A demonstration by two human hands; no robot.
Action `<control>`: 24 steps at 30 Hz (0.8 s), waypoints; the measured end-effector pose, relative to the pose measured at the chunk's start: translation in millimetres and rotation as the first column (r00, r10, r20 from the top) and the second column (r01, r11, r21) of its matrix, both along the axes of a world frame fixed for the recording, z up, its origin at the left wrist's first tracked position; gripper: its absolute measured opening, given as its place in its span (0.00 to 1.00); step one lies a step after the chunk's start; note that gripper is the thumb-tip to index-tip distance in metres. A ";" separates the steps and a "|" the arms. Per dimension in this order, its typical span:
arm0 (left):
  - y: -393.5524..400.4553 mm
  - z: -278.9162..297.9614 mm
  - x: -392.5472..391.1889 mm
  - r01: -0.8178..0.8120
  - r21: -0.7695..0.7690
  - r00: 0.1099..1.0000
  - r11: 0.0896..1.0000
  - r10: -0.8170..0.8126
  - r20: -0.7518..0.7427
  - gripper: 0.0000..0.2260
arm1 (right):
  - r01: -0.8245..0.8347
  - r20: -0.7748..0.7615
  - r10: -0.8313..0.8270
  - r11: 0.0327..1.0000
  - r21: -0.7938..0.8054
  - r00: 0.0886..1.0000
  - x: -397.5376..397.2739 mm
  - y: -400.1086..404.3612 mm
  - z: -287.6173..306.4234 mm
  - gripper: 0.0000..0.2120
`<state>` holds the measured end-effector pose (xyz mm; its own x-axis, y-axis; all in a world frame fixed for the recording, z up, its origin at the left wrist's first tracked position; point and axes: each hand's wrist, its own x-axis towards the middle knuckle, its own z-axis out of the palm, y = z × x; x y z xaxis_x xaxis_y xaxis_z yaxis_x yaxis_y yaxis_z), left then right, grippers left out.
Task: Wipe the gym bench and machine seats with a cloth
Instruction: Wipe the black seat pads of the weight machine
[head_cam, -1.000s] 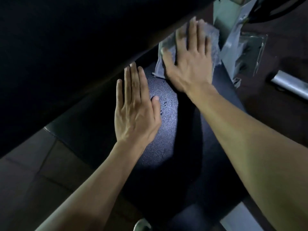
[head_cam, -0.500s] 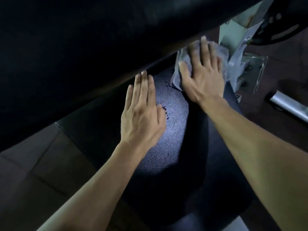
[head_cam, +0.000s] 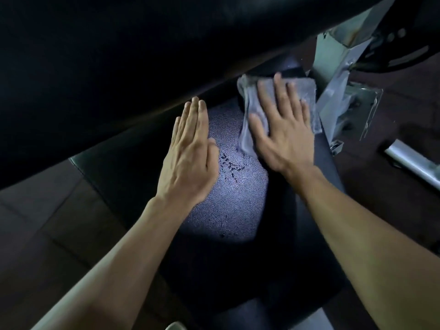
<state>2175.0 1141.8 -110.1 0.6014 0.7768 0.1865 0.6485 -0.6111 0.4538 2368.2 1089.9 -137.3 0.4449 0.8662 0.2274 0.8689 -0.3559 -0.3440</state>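
A black padded machine seat (head_cam: 228,210) fills the middle of the view, lit in one patch and dotted with water droplets. My right hand (head_cam: 283,129) presses flat on a grey cloth (head_cam: 307,96) at the seat's far end, fingers spread over it. My left hand (head_cam: 190,151) lies flat on the seat just left of the cloth, fingers together, holding nothing. A large black backrest pad (head_cam: 119,55) overhangs the seat from the upper left and hides its far left part.
A grey metal frame post (head_cam: 333,67) with a bolted foot plate (head_cam: 362,106) stands right beside the cloth. A silver tube (head_cam: 412,163) lies on the dark floor at right. Brown floor tiles (head_cam: 47,222) show at lower left.
My right hand has slid the cloth back toward me along the seat, leaving streaked droplets. My left hand stays flat on the seat beside it.
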 end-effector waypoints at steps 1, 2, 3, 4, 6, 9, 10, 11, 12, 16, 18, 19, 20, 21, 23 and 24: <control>-0.3 0.5 0.0 0.003 -0.017 1.000 1.000 -0.003 0.015 0.28 | 0.066 -0.021 -0.066 0.998 -0.002 0.998 -2.6 17.6 5.9 0.30; -0.5 1.3 -0.3 0.007 -0.036 0.999 0.999 -0.005 0.035 0.28 | 0.083 -0.025 -0.084 0.996 -0.010 0.996 -5.9 30.9 10.6 0.31; -0.6 2.4 -1.1 0.005 -0.052 0.998 0.999 -0.002 0.060 0.28 | 0.058 -0.016 -0.058 0.998 -0.013 0.998 -12.2 38.4 13.4 0.31; -1.0 3.8 -2.2 -0.004 -0.062 0.996 0.998 0.009 0.086 0.28 | 0.006 0.002 -0.006 1.000 -0.005 1.000 -20.6 40.2 13.9 0.31; -3.3 7.3 -6.1 -0.037 -0.027 0.991 0.999 0.040 0.126 0.28 | -0.154 0.074 0.153 0.988 0.005 0.985 -40.9 31.6 10.6 0.32; -13.2 9.8 -9.5 -0.051 0.071 0.993 0.996 0.043 0.113 0.28 | -0.403 -0.022 0.403 0.915 0.023 0.915 -46.1 9.4 10.3 0.31; -17.2 9.6 -7.4 -0.030 0.092 0.996 0.995 0.022 0.088 0.28 | -0.418 -0.107 0.429 0.901 0.114 0.897 -36.5 4.2 12.3 0.29; -20.6 9.4 -3.7 -0.001 0.118 0.999 0.993 -0.005 0.051 0.28 | -0.352 -0.173 0.395 0.906 0.233 0.902 -24.5 -1.9 13.2 0.27; -22.5 9.0 1.9 0.036 0.151 0.999 0.988 -0.037 0.005 0.28 | -0.218 -0.226 0.297 0.923 0.318 0.928 -11.3 -9.0 11.4 0.26; -5.2 7.9 45.2 0.197 0.266 0.972 0.943 -0.153 -0.180 0.27 | -0.036 -0.213 0.081 0.978 0.207 0.974 29.0 -31.3 -9.3 0.25; 14.4 5.5 71.7 0.206 0.271 0.948 0.940 -0.123 -0.294 0.29 | -0.143 -0.128 0.168 0.972 0.189 0.977 39.0 -33.0 -18.1 0.25; 22.9 3.8 81.6 0.195 0.275 0.934 0.941 -0.092 -0.346 0.30 | -0.156 -0.106 0.179 0.969 0.193 0.978 41.4 -32.1 -19.0 0.25; 28.5 1.9 88.8 0.182 0.283 0.924 0.942 -0.066 -0.376 0.31 | -0.154 -0.095 0.176 0.968 0.200 0.980 41.8 -31.5 -19.1 0.25; 31.1 0.5 93.4 0.169 0.287 0.923 0.943 -0.049 -0.383 0.31 | -0.148 -0.085 0.169 0.966 0.210 0.982 41.0 -31.8 -19.3 0.25; 30.6 1.4 92.6 0.120 0.270 0.935 0.955 -0.018 -0.353 0.31 | -0.140 -0.069 0.159 0.965 0.222 0.985 39.3 -34.0 -20.7 0.25; 29.5 3.9 86.9 0.074 0.262 0.944 0.962 0.018 -0.329 0.31 | -0.135 -0.065 0.153 0.967 0.218 0.986 39.0 -34.1 -20.6 0.25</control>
